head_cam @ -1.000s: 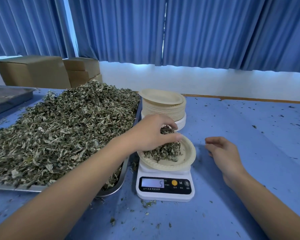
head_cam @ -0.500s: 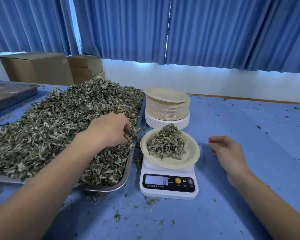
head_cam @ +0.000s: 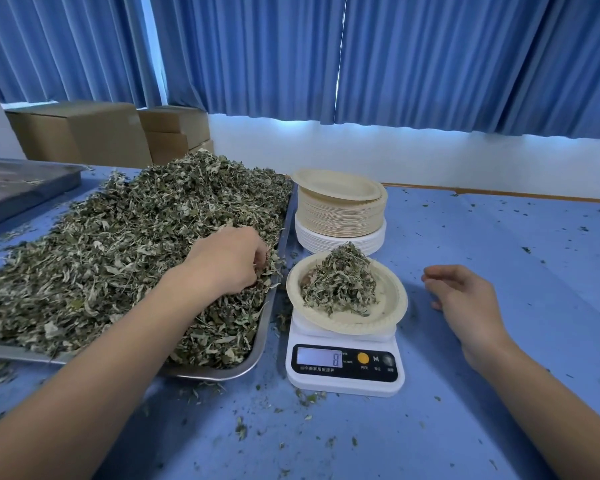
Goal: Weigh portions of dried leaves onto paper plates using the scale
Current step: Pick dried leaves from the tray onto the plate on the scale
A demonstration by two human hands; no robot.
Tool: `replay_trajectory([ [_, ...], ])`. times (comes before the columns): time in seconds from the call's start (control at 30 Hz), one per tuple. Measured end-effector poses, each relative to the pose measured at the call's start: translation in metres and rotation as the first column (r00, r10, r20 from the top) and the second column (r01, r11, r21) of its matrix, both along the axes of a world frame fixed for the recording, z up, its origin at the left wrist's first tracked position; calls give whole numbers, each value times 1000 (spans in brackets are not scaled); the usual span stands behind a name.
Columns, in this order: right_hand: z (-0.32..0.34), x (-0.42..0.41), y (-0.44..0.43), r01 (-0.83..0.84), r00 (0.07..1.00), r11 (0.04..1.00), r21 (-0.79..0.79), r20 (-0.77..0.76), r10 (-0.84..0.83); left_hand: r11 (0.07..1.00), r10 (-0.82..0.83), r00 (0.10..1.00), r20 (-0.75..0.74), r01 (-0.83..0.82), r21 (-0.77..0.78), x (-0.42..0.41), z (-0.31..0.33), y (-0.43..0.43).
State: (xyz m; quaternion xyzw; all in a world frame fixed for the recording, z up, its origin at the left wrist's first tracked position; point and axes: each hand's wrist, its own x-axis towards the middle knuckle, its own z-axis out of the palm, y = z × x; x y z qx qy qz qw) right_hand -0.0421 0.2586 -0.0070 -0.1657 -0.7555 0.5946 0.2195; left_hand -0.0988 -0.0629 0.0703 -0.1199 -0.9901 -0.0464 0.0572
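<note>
Back in the heap of grey-green dried leaves [head_cam: 101, 254] on the steel tray [head_cam: 222, 372]: the left hand [head_cam: 227, 261], fingers curled down into the loose pile, apparently closing on another pinch. A second ago, over the round beige paper plate [head_cam: 390, 301] on the white digital kitchen scale [head_cam: 343, 384], dropping a pinch. Since then, a taller mound on that plate and a display [head_cam: 321, 356] up from 5 to 8. Right hand [head_cam: 465, 299] just right of the scale, clear of it, fingers loosely bent, holding nothing. Likely meaning: portion not yet at target, more topping-up ahead. Behind the scale, a stack of spare paper plates [head_cam: 340, 216], waiting on the blue table [head_cam: 534, 271].
</note>
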Motion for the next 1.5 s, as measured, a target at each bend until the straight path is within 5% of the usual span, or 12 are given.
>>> replay_trajectory([
  [0.13, 14, 9, -9, -8, 986, 990, 139, -163, 30, 974, -123, 992, -32, 127, 189, 2, 13, 3],
  [0.27, 26, 13, -20, -17, 941, 970, 243, -323, 98, 756, -335, 934, -127, 347, 555, 12, 14, 25],
  [0.43, 18, 15, -19, -38, 958, 981, 189, -273, 90, 727, -407, 895, -181, 438, 529, 8, 6, 60],
  [0.7, 17, 13, -5, -21, 969, 990, 141, -241, 55, 818, -448, 884, -133, 466, 337, -5, 7, 80],
  [1.07, 14, 11, -1, -24, 970, 992, 127, -237, 54, 714, -308, 925, -221, 378, 589, 4, 31, 47],
  [1.27, 14, 12, -1, -24, 974, 992, 121, -221, 50, 856, -162, 983, -91, 186, 483, -2, 54, 7],
  [1.37, 14, 12, -1, -27, 976, 993, 111, -212, 50, 975, 40, 998, 50, -50, 215, -9, 56, -16],
  [1.5, 12, 10, -3, -53, 980, 992, 119, -186, 75, 982, 173, 976, 132, -161, -98, -6, 49, -26],
])
